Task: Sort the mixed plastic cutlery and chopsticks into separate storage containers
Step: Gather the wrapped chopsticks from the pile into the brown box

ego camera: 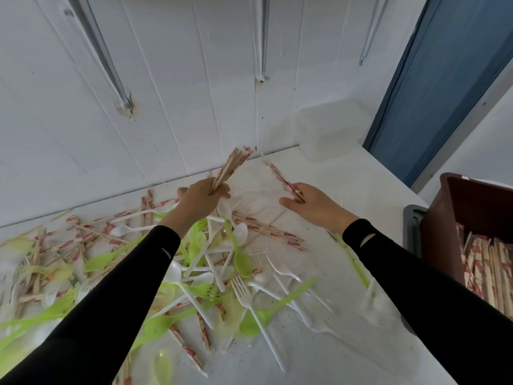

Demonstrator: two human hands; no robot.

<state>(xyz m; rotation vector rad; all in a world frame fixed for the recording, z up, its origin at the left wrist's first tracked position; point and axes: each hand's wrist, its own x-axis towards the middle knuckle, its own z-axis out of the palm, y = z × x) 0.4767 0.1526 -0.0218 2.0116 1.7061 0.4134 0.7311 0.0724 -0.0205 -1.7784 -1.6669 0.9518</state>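
Our left hand (204,200) grips a chopstick bundle (234,165); our right hand (311,202) pinches wrapped chopsticks (280,175) near the table (361,190)'s far edge.

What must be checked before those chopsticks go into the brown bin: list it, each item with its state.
1. Left hand grips the chopstick bundle: ok.
2. Right hand pinches its few chopsticks: ok.
3. Brown bin open, with sorted chopsticks inside: ok.
4. Bundle free of forks or spoons: cannot tell, blurred.
5. Table between right hand and bin looks bare: ok.
6. Pile fully sorted: not ok, chopsticks lie among the cutlery.
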